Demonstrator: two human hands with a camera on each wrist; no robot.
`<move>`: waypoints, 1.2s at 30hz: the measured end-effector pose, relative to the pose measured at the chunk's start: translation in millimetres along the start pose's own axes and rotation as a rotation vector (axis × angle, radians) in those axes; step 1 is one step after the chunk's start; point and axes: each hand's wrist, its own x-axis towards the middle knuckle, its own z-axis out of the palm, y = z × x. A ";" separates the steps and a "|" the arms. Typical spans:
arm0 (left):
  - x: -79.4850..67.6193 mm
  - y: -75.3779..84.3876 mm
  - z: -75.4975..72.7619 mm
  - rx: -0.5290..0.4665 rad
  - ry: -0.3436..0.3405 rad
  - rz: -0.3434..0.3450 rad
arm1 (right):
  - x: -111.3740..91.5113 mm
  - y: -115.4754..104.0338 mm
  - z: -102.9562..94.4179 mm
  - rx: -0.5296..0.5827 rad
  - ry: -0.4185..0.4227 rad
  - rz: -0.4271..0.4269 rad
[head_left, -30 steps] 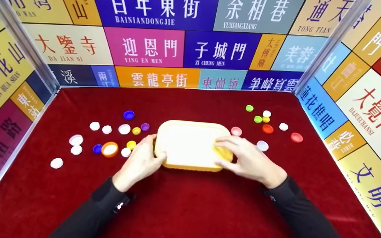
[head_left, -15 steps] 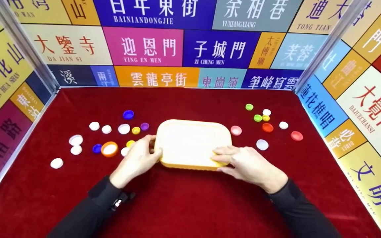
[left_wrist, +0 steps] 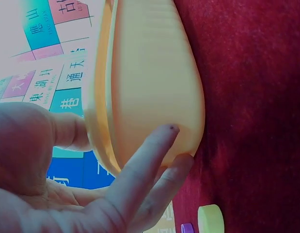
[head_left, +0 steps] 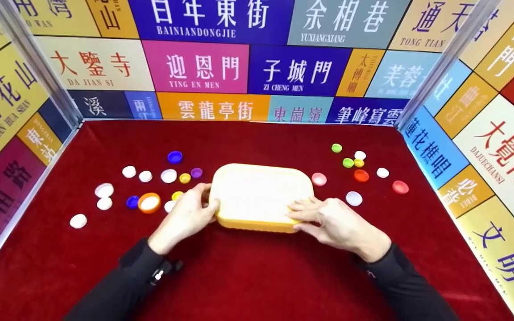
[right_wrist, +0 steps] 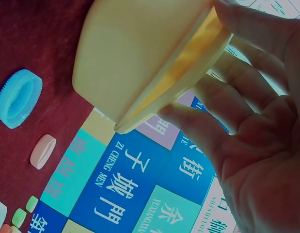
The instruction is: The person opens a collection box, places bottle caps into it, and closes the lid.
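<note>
A pale yellow lidded plastic box (left_wrist: pixel 154 73) stands on the red cloth, with a cream lid (head_left: pixel 257 191) on top. My left hand (head_left: pixel 185 219) grips the box's left end, thumb at the lid's edge and fingers against the side wall. At the front right corner, my right hand (head_left: pixel 341 225) pinches the lid, fingers over its top and thumb at the rim. In the right wrist view an orange-yellow band (right_wrist: pixel 183 58) shows between the lid's rim and the box wall there. What the box contains is hidden.
Loose bottle caps lie on both sides: blue (head_left: pixel 175 157), orange (head_left: pixel 149 203) and several white ones on the left; red (head_left: pixel 361 175), green (head_left: pixel 337 147) and pink (head_left: pixel 319 179) ones on the right. Printed panels (head_left: pixel 194 67) wall in the red cloth (head_left: pixel 257 276) at the back and sides.
My right hand has slid down from the right end of the lid to its front corner, and its fingers have settled on the lid. The left hand and box have hardly moved.
</note>
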 end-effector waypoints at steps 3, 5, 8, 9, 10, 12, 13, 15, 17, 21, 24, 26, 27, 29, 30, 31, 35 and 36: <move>0.0 2.1 -0.4 -0.001 0.001 0.004 | -0.3 -0.2 -2.2 -0.011 0.022 -0.035; -0.8 3.3 -1.1 -0.003 0.000 -0.001 | -0.4 -0.5 -3.2 -0.025 0.029 -0.058; -1.4 4.6 -2.5 -0.021 -0.003 -0.015 | -0.1 -1.9 -4.7 -0.070 0.038 -0.085; -1.9 5.1 -3.1 -0.031 -0.003 -0.020 | 0.0 -2.5 -5.3 -0.091 0.042 -0.091; -1.9 5.4 -3.6 -0.041 -0.005 -0.025 | 0.0 -3.1 -6.0 -0.113 0.047 -0.097; -1.7 5.9 -4.6 -0.063 -0.009 -0.034 | 0.1 -4.3 -7.3 -0.165 0.056 -0.110; -2.1 6.3 -5.2 -0.072 -0.011 -0.036 | 0.2 -4.8 -7.7 -0.199 0.059 -0.121; -2.4 6.7 -6.3 -0.088 -0.016 -0.038 | 0.6 -5.3 -8.7 -0.274 0.067 -0.154; -2.9 6.9 -7.7 -0.102 -0.023 -0.035 | 1.3 -5.0 -9.2 -0.344 0.081 -0.195; -3.4 7.3 -10.1 -0.128 -0.025 -0.022 | 4.3 -3.2 -10.0 -0.437 0.123 -0.273; -2.6 7.1 -10.5 -0.160 -0.017 -0.027 | 6.7 -1.6 -10.9 -0.468 0.158 -0.308; -2.3 6.4 -10.1 -0.179 -0.009 -0.034 | 7.9 -0.8 -11.8 -0.491 0.179 -0.318; -2.4 5.8 -9.9 -0.183 -0.004 -0.035 | 8.4 -0.4 -12.2 -0.501 0.190 -0.320; -2.8 4.8 -9.2 -0.180 0.011 -0.043 | 9.1 0.3 -13.4 -0.537 0.210 -0.311; -2.8 4.2 -8.9 -0.172 0.016 -0.042 | 9.5 0.9 -14.2 -0.556 0.222 -0.307; -2.6 3.2 -8.6 -0.162 0.020 -0.039 | 9.8 1.5 -15.2 -0.570 0.229 -0.300; -2.3 0.3 -7.8 -0.143 0.025 -0.029 | 13.9 6.7 -20.9 -0.569 0.241 -0.290; -2.3 -0.3 -7.8 -0.142 0.024 -0.029 | 15.3 8.3 -22.7 -0.555 0.238 -0.289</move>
